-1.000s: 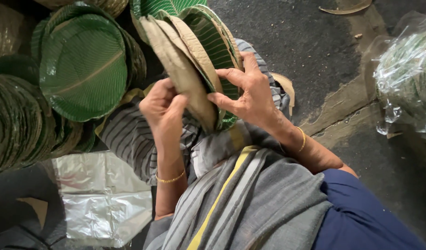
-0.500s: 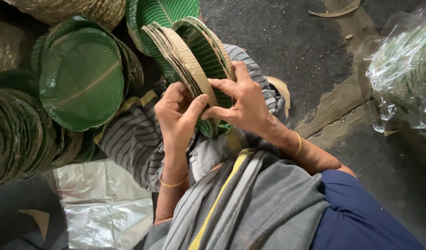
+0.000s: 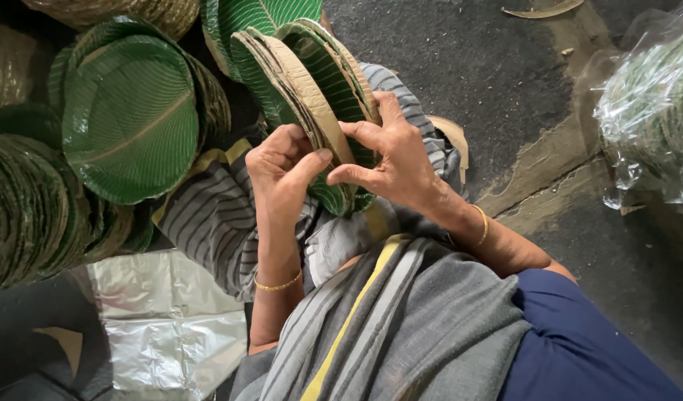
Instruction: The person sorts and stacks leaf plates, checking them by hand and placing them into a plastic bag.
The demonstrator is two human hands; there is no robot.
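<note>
A small stack of green leaf-pattern paper plates with brown card backs stands on edge on my lap. My left hand presses its thumb and fingers against the brown rims near the bottom of the stack. My right hand grips the same stack from the right, fingers spread over the green face and pinching the edges. Both wrists wear thin gold bangles. A grey striped cloth covers my lap beneath the plates.
Large stacks of the same green plates lie to the left and above. A silver foil sheet lies on the floor at the lower left. A clear plastic bag of plates sits at the right on the dark concrete floor.
The plate stack has tilted more upright and shifted slightly left. My left thumb has moved onto the rims, and my right fingers have closed in from a spread grip toward the edges.
</note>
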